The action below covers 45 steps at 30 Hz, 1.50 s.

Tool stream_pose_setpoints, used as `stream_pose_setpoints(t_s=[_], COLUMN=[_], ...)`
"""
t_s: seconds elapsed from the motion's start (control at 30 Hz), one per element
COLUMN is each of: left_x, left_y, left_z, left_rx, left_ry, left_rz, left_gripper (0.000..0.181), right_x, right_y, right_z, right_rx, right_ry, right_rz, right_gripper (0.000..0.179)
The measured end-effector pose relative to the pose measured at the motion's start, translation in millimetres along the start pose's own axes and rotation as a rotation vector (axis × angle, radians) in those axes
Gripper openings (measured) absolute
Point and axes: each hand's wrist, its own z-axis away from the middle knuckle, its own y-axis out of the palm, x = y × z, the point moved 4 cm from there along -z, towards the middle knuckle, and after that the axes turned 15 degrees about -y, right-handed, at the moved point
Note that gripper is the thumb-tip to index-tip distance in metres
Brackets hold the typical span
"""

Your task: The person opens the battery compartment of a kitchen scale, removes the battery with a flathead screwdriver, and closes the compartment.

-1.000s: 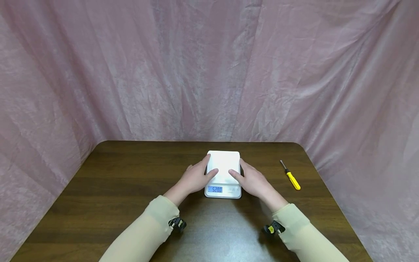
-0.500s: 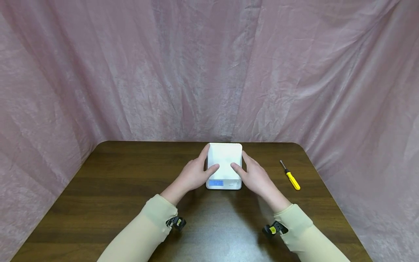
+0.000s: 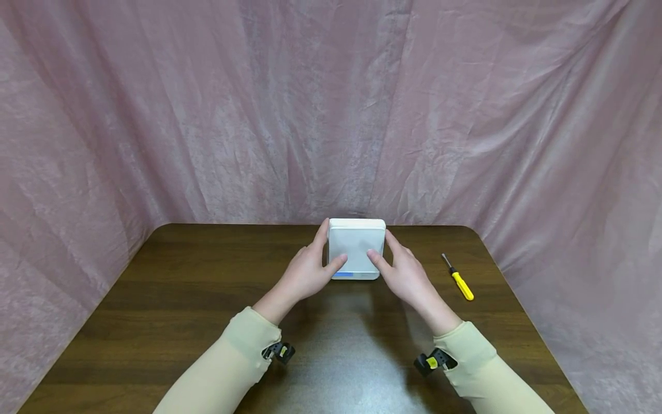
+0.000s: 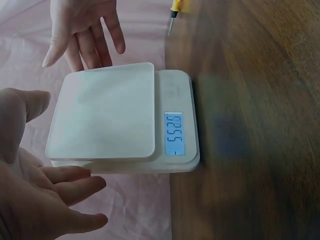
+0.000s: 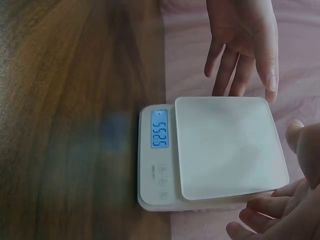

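Note:
A white digital kitchen scale (image 3: 357,247) is held between both hands near the table's far edge. It sits tilted, so its display is only a thin band in the head view. The lit blue display (image 4: 174,134) shows digits in both wrist views. On the left side, my left hand (image 3: 307,270) touches the scale with extended fingers; some reach below its edge in the left wrist view. My right hand (image 3: 408,279) supports the opposite side, with fingers (image 5: 267,206) by the underside. Both thumbs stand over the white weighing plate (image 5: 230,147) in the head view.
A screwdriver (image 3: 462,286) with a yellow handle lies on the right part of the dark wooden table (image 3: 207,276). Pink curtains (image 3: 289,115) hang behind and beside the table. Small dark camera mounts (image 3: 279,351) sit at both wrists.
The scale has shifted away from the body toward the far edge and tilted, its display narrowing from fully readable to a thin band. Both hands have moved along with it; the screwdriver stays put.

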Motion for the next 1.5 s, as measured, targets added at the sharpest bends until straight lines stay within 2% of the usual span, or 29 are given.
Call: stream_pose_setpoints(t_s=[0.33, 0.47, 0.87, 1.0, 1.23, 1.5], left_x=[0.1, 1.5, 6.4, 8.4, 13.3, 16.7], left_y=[2.8, 4.3, 10.4, 12.4, 17.0, 22.8], left_z=[0.5, 0.6, 4.5, 5.4, 6.8, 9.2], left_rx=[-0.006, 0.002, 0.033, 0.044, 0.046, 0.063], left_ry=[0.039, 0.036, 0.023, 0.018, 0.005, 0.004], left_rz=[0.046, 0.056, 0.052, 0.05, 0.04, -0.002], left_gripper=[0.097, 0.096, 0.099, 0.1, 0.098, 0.096], right_x=[-2, -3, -8, -11, -15, -19], right_y=[1, 2, 6, 8, 12, 18], right_z=[-0.3, -0.3, 4.8, 6.3, 10.2, 16.6], right_rx=[-0.09, -0.099, -0.069, -0.067, -0.025, 0.002], right_ry=[-0.04, -0.044, 0.002, -0.002, 0.037, 0.043], right_rz=[-0.044, -0.061, -0.101, -0.098, -0.09, -0.078], right_gripper=[0.075, 0.08, 0.088, 0.088, 0.091, 0.092])
